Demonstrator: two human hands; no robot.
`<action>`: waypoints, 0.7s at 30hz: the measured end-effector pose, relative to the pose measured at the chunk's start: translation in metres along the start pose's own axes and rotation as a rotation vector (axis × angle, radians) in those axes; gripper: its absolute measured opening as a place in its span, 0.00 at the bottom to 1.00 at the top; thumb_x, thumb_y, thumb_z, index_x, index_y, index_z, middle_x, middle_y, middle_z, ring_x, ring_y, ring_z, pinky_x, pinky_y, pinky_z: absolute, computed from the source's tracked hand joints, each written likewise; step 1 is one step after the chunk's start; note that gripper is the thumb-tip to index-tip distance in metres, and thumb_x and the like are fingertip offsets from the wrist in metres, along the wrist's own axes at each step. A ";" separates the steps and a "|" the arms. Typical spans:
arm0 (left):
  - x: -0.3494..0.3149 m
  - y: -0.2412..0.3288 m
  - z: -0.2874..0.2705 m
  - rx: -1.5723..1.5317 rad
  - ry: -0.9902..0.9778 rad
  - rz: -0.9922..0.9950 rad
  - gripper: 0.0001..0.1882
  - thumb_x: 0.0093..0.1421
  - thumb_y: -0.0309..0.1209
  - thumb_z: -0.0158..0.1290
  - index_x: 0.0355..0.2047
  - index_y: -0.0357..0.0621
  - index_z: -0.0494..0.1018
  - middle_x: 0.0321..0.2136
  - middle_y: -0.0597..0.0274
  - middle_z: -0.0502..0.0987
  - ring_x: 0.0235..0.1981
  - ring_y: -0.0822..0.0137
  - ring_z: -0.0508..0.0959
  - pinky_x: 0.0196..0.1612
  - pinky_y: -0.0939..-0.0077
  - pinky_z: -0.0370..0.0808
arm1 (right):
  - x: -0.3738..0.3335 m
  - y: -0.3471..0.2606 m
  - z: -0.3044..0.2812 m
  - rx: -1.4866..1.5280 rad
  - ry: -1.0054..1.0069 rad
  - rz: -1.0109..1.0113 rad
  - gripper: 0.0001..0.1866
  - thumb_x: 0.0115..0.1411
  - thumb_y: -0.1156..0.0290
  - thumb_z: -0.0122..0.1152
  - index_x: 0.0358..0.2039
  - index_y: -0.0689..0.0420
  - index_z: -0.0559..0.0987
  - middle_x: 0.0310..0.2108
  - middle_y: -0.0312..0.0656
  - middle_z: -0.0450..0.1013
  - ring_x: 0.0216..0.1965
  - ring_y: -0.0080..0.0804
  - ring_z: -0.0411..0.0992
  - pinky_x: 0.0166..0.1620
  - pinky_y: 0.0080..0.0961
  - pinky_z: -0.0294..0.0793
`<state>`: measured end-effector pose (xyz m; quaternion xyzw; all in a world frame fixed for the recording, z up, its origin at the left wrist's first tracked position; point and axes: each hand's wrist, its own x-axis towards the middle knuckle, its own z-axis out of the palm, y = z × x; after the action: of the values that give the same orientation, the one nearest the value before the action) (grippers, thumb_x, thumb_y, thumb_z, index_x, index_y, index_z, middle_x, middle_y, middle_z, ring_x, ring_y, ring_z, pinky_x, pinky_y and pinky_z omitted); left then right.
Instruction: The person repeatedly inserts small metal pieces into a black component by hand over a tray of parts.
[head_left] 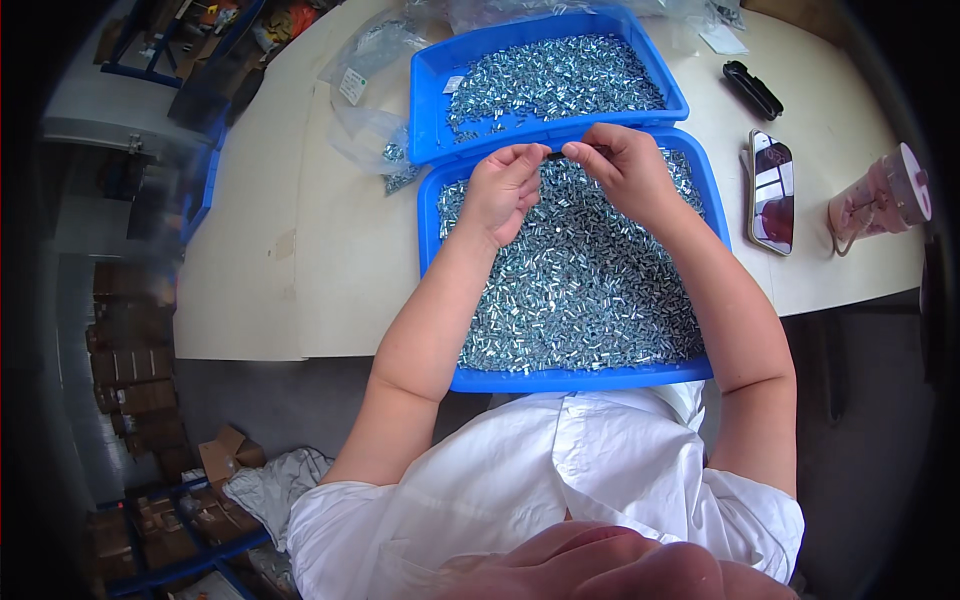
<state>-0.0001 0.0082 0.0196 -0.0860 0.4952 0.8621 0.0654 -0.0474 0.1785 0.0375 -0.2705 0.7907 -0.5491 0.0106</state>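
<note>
Both my hands are raised over the near blue tray (580, 380), which is filled with small silvery metal pieces (590, 290), short and tube-like. Between my fingertips, above the tray's far part, is a small dark, thin piece (557, 156); its kind is too small to tell. The thumb and fingers of my left hand (506, 192) pinch at its left end. My right hand (630, 175) closes on its right end with thumb and bent fingers. Directly behind stands a second blue tray (432, 105), partly filled with similar metal pieces (560, 80).
Clear plastic bags (365, 75), one holding metal pieces, lie left of the far tray. On the table (260, 250) to the right are a black case (752, 90), a phone (771, 190) and a pink lidded cup (878, 200). Cardboard boxes (135, 370) are stacked at far left.
</note>
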 end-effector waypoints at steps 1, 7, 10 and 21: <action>0.000 0.001 -0.001 0.000 0.001 0.001 0.10 0.55 0.35 0.53 0.30 0.42 0.71 0.13 0.78 0.59 0.13 0.84 0.56 0.14 0.89 0.51 | 0.000 0.000 0.000 0.028 0.026 -0.002 0.15 0.52 0.61 0.59 0.23 0.61 0.75 0.12 0.41 0.66 0.14 0.26 0.62 0.19 0.24 0.60; 0.000 0.004 -0.004 0.002 0.024 0.015 0.10 0.57 0.35 0.50 0.31 0.41 0.70 0.14 0.76 0.58 0.15 0.82 0.56 0.14 0.90 0.51 | 0.001 0.002 0.000 0.064 0.075 -0.039 0.12 0.52 0.63 0.59 0.25 0.61 0.75 0.13 0.39 0.67 0.15 0.23 0.63 0.20 0.21 0.61; 0.001 0.005 -0.005 -0.040 0.011 -0.005 0.11 0.57 0.36 0.50 0.31 0.40 0.70 0.14 0.76 0.57 0.15 0.83 0.56 0.14 0.90 0.51 | 0.002 0.003 0.000 0.054 0.087 -0.085 0.11 0.51 0.65 0.60 0.25 0.61 0.75 0.14 0.39 0.67 0.16 0.22 0.64 0.21 0.20 0.62; 0.000 0.003 -0.006 -0.023 0.007 0.067 0.08 0.56 0.32 0.51 0.31 0.40 0.71 0.14 0.75 0.61 0.14 0.83 0.57 0.14 0.89 0.52 | 0.000 -0.006 -0.005 -0.139 -0.013 -0.009 0.13 0.53 0.62 0.58 0.24 0.60 0.74 0.15 0.40 0.68 0.17 0.27 0.65 0.22 0.24 0.62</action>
<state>-0.0001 0.0020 0.0194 -0.0731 0.4881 0.8691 0.0336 -0.0466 0.1813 0.0445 -0.2780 0.8255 -0.4911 -0.0054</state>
